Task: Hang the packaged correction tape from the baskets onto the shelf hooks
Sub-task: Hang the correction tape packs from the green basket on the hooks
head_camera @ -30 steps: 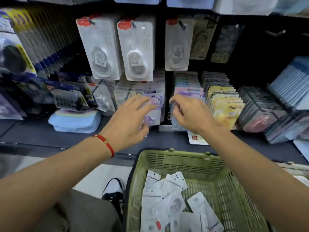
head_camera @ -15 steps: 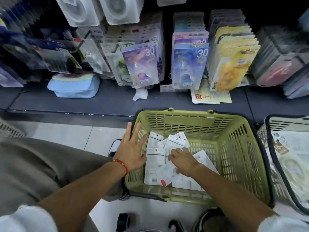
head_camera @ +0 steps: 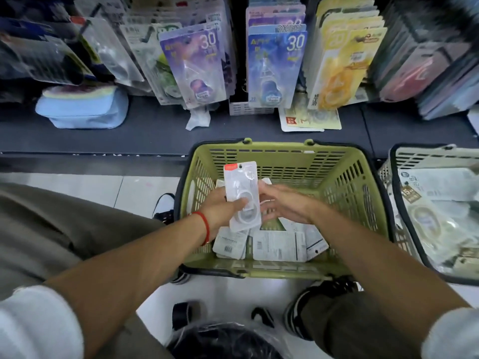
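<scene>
The left hand (head_camera: pixel 223 207) grips a white correction tape pack (head_camera: pixel 242 195) above the green basket (head_camera: pixel 350 182); the right hand (head_camera: pixel 282 206), fingers loosely open, touches its edge. Risk: a thumb-only grip lets the slick blister slip back into the basket among the loose packs (head_camera: pixel 277 246).

sleeves (head_camera: pixel 39 325): white, pushed up past the elbows | left wrist: thin red cord bracelet (head_camera: pixel 205 226) | trousers (head_camera: pixel 51 224): olive-grey | shoes (head_camera: pixel 163 207): black-and-white trainers
</scene>
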A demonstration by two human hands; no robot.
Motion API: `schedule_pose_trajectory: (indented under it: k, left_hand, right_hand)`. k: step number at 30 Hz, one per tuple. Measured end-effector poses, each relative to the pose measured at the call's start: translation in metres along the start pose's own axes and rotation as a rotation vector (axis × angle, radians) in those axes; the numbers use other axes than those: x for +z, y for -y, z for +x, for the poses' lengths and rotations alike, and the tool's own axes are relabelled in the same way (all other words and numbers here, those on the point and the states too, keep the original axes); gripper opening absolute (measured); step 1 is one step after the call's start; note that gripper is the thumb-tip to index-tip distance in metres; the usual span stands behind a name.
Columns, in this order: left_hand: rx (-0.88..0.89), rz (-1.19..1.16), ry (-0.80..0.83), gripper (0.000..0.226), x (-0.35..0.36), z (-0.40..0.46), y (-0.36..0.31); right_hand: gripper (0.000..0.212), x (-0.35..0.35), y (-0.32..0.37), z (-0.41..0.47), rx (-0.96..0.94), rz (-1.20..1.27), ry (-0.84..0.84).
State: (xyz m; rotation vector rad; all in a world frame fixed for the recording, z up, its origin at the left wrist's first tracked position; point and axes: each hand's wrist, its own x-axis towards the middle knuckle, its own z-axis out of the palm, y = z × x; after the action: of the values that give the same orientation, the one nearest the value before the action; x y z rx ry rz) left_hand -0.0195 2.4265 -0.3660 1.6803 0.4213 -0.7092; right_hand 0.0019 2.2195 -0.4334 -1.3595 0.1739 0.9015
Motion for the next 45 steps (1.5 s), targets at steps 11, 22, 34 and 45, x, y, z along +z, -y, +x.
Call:
schedule_pose_trajectory:
  k: [11, 22, 34, 45]
  left_hand:
    - [-0.062, 0.139, -0.067, 0.035, -0.028, 0.011, 0.018]
    - [0.130, 0.225, 0.029, 0.037, -0.015, 0.002, 0.002]
    - [-0.050, -0.134, 0.168, 0.048, -0.007, -0.003, 0.006]
    - [-0.094, -0.133, 0.078, 0.061, -0.017, 0.014, 0.025]
  right_hand:
    - [0.043, -0.052, -0.090, -0.014, 0.356, -1.283, -0.194]
    - [0.027, -0.048, 0.040, -0.038, 0.002, -0.014, -0.066]
    - [0.023, 0.012, 0.014, 0.001, -0.085, 0.689, -0.396]
    - [0.057, -0.062, -0.073, -0.022, 0.537, -1.283, -0.522]
